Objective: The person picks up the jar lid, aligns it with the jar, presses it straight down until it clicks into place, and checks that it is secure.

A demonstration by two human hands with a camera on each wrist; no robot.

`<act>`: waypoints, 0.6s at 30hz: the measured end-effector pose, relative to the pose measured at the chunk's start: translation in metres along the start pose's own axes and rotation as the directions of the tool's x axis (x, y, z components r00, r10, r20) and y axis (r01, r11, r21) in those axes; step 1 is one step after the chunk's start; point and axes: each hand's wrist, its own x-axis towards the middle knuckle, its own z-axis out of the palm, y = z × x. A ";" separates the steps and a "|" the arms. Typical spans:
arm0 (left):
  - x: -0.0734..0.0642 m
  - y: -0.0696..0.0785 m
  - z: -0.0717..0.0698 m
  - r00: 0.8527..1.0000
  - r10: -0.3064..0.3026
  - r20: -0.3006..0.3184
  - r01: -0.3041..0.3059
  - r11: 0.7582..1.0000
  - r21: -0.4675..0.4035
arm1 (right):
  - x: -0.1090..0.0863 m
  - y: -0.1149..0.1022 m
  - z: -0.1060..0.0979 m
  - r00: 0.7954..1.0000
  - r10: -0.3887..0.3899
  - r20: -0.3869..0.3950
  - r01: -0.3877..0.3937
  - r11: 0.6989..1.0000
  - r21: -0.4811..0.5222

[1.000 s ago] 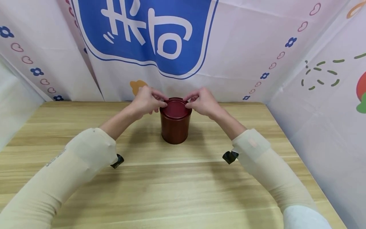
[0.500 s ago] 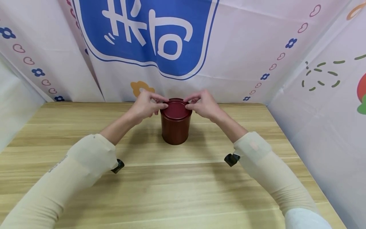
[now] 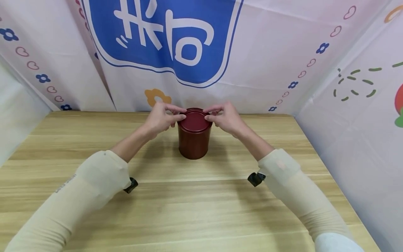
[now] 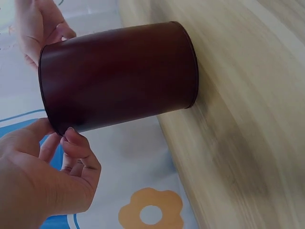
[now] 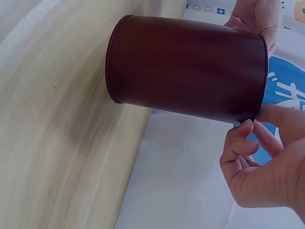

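Note:
A dark red cylindrical tin [image 3: 193, 145] stands upright on the wooden table, close to its back edge. Its round red lid [image 3: 195, 121] is on top, inside a raised rim. My left hand [image 3: 158, 117] pinches the rim on the left side, the thumb at the lid's edge and curled fingers just below. On the opposite side my right hand [image 3: 226, 119] pinches the rim in the same manner. In the left wrist view the tin's wall [image 4: 119, 76] shows plain and dark, and fingertips touch its top edge. The right wrist view shows fingertips at the rim too.
A white printed cloth [image 3: 258, 63] with a blue sign hangs right behind the tin, and another cloth [image 3: 346, 133] runs along the right side. The wooden table [image 3: 195, 210] stretches toward me. Black wrist devices [image 3: 256, 179] stick out from the sleeves.
Both hands have sunk slightly at the wrists while their fingertips stay at the rim. The tin stands in the same place, and the lid looks unchanged.

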 end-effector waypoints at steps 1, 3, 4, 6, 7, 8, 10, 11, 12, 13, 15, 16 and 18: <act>0.000 0.001 -0.001 1.000 -0.001 0.004 0.001 1.000 0.006 | 0.000 0.000 0.000 1.000 0.003 0.001 -0.003 1.000 0.002; 0.000 0.002 -0.003 1.000 -0.003 0.008 0.003 1.000 0.015 | 0.001 0.000 0.001 1.000 0.006 0.007 -0.006 1.000 0.005; 0.000 0.002 -0.004 1.000 -0.003 0.012 0.003 1.000 0.016 | 0.002 0.000 0.001 1.000 0.006 0.012 -0.006 1.000 0.002; -0.002 0.001 -0.005 1.000 -0.002 0.018 0.002 1.000 0.007 | 0.002 0.000 0.002 1.000 0.001 0.021 -0.001 1.000 -0.009; -0.003 0.000 -0.006 1.000 0.001 0.017 -0.002 1.000 0.003 | 0.003 0.000 0.002 1.000 -0.004 0.027 0.005 1.000 -0.014; -0.005 -0.001 -0.006 1.000 0.009 0.013 -0.009 1.000 0.000 | 0.002 0.000 0.002 0.999 -0.011 0.033 0.012 1.000 -0.017; -0.008 -0.003 -0.007 1.000 0.026 -0.002 -0.026 1.000 -0.005 | 0.001 0.001 0.001 0.999 -0.022 0.036 0.023 0.999 -0.024; -0.010 -0.003 -0.007 0.999 0.041 -0.011 -0.041 0.999 -0.005 | -0.001 0.002 0.000 0.999 -0.028 0.034 0.029 0.999 -0.025; -0.011 -0.004 -0.007 0.998 0.059 -0.023 -0.059 0.998 0.001 | -0.003 0.002 -0.002 0.999 -0.036 0.029 0.037 0.999 -0.025; -0.013 -0.004 -0.008 0.996 0.078 -0.037 -0.078 0.997 0.017 | -0.005 0.004 -0.004 0.999 -0.041 0.020 0.041 0.999 -0.027; -0.019 -0.005 -0.009 0.991 0.117 -0.064 -0.113 0.992 0.064 | -0.011 0.007 -0.009 0.999 -0.053 -0.003 0.052 0.997 -0.052; -0.022 -0.006 -0.010 0.987 0.141 -0.078 -0.134 0.986 0.097 | -0.014 0.009 -0.012 0.998 -0.066 -0.014 0.065 0.995 -0.075; -0.029 -0.007 -0.013 0.976 0.188 -0.107 -0.166 0.968 0.188 | -0.021 0.015 -0.019 0.995 -0.098 -0.034 0.092 0.985 -0.144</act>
